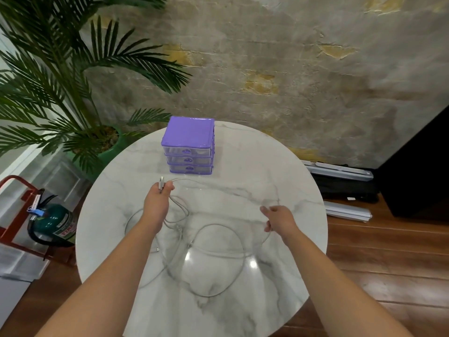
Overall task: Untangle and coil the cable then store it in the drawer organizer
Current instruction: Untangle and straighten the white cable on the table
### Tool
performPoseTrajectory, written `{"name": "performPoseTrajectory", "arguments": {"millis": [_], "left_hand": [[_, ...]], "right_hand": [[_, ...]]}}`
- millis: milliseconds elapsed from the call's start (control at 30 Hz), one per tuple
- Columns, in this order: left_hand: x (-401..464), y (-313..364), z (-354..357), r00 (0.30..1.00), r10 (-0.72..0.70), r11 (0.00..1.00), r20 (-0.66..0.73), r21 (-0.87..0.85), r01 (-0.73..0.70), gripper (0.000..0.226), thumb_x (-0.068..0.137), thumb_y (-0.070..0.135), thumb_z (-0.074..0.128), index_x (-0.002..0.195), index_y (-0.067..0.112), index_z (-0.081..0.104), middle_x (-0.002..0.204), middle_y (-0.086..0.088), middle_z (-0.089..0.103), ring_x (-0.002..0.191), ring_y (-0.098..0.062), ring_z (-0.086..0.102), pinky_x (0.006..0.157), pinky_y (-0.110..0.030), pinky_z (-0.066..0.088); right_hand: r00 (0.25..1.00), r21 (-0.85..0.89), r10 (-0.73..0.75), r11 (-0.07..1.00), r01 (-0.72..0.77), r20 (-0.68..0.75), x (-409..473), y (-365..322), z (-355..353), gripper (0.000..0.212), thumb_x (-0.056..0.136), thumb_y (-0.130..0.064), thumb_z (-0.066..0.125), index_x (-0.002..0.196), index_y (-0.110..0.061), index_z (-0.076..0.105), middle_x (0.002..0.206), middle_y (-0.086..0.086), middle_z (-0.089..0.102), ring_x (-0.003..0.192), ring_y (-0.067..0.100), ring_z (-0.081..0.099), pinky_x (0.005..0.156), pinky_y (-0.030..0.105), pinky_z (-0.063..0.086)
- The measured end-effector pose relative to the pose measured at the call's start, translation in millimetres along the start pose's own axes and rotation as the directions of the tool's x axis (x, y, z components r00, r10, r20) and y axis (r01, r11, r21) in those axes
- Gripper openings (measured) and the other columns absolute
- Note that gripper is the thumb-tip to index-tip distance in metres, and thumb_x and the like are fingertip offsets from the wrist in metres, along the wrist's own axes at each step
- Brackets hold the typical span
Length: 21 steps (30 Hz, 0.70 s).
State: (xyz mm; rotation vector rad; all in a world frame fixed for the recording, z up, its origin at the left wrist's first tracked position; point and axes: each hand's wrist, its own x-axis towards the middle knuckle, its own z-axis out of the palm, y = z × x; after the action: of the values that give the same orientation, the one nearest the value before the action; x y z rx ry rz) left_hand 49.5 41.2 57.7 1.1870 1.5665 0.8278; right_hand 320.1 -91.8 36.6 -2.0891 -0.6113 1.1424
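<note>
left hand (158, 200) pinches the plug end of the white cable (218, 254), which sprawls in loops on the table (279, 166); right hand (279, 218) loosely closed on a strand; feed slack slowly, freeing crossings before coiling.

Two bare forearms enter from the near edge, one at the left and one at the right. No sleeves cover them up to the frame's edge. The left hand (157, 201) and right hand (279, 218) wear no gloves, rings or watch.
</note>
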Motion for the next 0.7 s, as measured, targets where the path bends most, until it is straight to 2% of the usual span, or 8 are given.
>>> {"name": "performPoseTrajectory", "arguments": {"millis": [67, 133, 267, 333, 400, 500, 600, 700], "left_hand": [[0, -1, 1, 1.000, -0.002, 1.000, -0.014, -0.026, 0.002, 0.022, 0.099, 0.034, 0.048, 0.093, 0.015, 0.057, 0.071, 0.005, 0.043, 0.083, -0.021, 0.041, 0.096, -0.056, 0.043], [0, -1, 3, 1.000, 0.001, 0.999, -0.017, -0.034, -0.002, 0.022, 0.099, 0.034, 0.048, 0.091, 0.016, 0.058, 0.072, 0.005, 0.044, 0.084, -0.021, 0.042, 0.089, -0.054, 0.045], [-1, -4, 5, 1.000, 0.021, 0.999, 0.000, -0.034, -0.021, 0.022, 0.099, 0.034, 0.048, 0.093, 0.015, 0.057, 0.072, 0.003, 0.045, 0.084, -0.022, 0.042, 0.097, -0.057, 0.042], [-1, -6, 5, 1.000, 0.013, 0.999, -0.002, -0.039, -0.013, 0.022, 0.099, 0.034, 0.048, 0.092, 0.016, 0.057, 0.077, -0.008, 0.051, 0.084, -0.039, 0.046, 0.100, -0.058, 0.040], [4, -9, 4, 1.000, 0.001, 0.998, -0.023, -0.062, -0.002, 0.022, 0.099, 0.034, 0.048, 0.097, 0.014, 0.058, 0.077, -0.009, 0.050, 0.105, -0.054, 0.049, 0.100, -0.059, 0.039], [8, -14, -2, 0.998, 0.010, 0.997, -0.063, -0.078, -0.015, 0.021, 0.099, 0.032, 0.048, 0.100, 0.013, 0.057, 0.071, 0.003, 0.043, 0.083, -0.042, 0.043, 0.100, -0.060, 0.039], [14, -20, -5, 0.996, 0.016, 0.994, -0.093, -0.105, -0.026, 0.021, 0.098, 0.032, 0.048, 0.098, 0.013, 0.057, 0.070, 0.003, 0.042, 0.084, -0.025, 0.041, 0.100, -0.060, 0.039], [19, -23, -4, 0.995, 0.009, 0.992, -0.101, -0.125, -0.022, 0.022, 0.099, 0.034, 0.048, 0.099, 0.014, 0.058, 0.073, -0.001, 0.045, 0.083, -0.043, 0.042, 0.101, -0.061, 0.037]], "right_hand": [[0.991, 0.094, 0.133, 0.987, -0.133, 0.002, -4, 4, -1, 0.059, 0.085, -0.060, 0.060, 0.076, -0.001, 0.063, 0.070, 0.009, 0.065, 0.061, 0.027, 0.068, 0.067, 0.037, 0.059], [0.976, 0.139, 0.203, 0.967, -0.212, 0.072, -9, 3, -1, 0.069, 0.080, -0.071, 0.056, 0.071, -0.003, 0.058, 0.065, 0.010, 0.061, 0.065, 0.033, 0.072, 0.060, 0.037, 0.059], [0.967, 0.254, 0.228, 0.934, -0.251, 0.117, -9, -7, -3, 0.066, 0.077, -0.076, 0.054, 0.062, -0.012, 0.042, 0.055, 0.002, 0.040, 0.039, 0.020, 0.046, 0.045, 0.025, 0.046], [0.971, 0.177, 0.217, 0.957, -0.232, 0.101, -8, -9, -8, 0.065, 0.076, -0.076, 0.056, 0.060, -0.015, 0.040, 0.056, 0.000, 0.036, 0.041, 0.016, 0.030, 0.041, 0.021, 0.029], [0.982, 0.068, 0.156, 0.984, -0.164, 0.102, -3, -3, -12, 0.048, 0.084, -0.057, 0.064, 0.071, -0.012, 0.054, 0.070, 0.005, 0.042, 0.047, 0.015, 0.030, 0.045, 0.025, 0.027], [0.985, 0.025, 0.038, 0.999, -0.042, 0.168, -3, 10, -19, 0.017, 0.092, -0.022, 0.063, 0.097, -0.007, 0.068, 0.091, 0.012, 0.050, 0.055, 0.014, 0.036, 0.053, 0.025, 0.036], [0.988, -0.029, 0.060, 0.998, -0.057, 0.146, -10, 17, -27, 0.036, 0.095, -0.041, 0.056, 0.099, -0.008, 0.068, 0.081, 0.008, 0.054, 0.057, 0.017, 0.053, 0.057, 0.030, 0.050], [0.987, -0.150, 0.132, 0.982, -0.117, 0.094, -12, 19, -38, 0.056, 0.088, -0.060, 0.055, 0.096, -0.006, 0.064, 0.071, 0.005, 0.051, 0.057, 0.021, 0.057, 0.050, 0.029, 0.050]]}}
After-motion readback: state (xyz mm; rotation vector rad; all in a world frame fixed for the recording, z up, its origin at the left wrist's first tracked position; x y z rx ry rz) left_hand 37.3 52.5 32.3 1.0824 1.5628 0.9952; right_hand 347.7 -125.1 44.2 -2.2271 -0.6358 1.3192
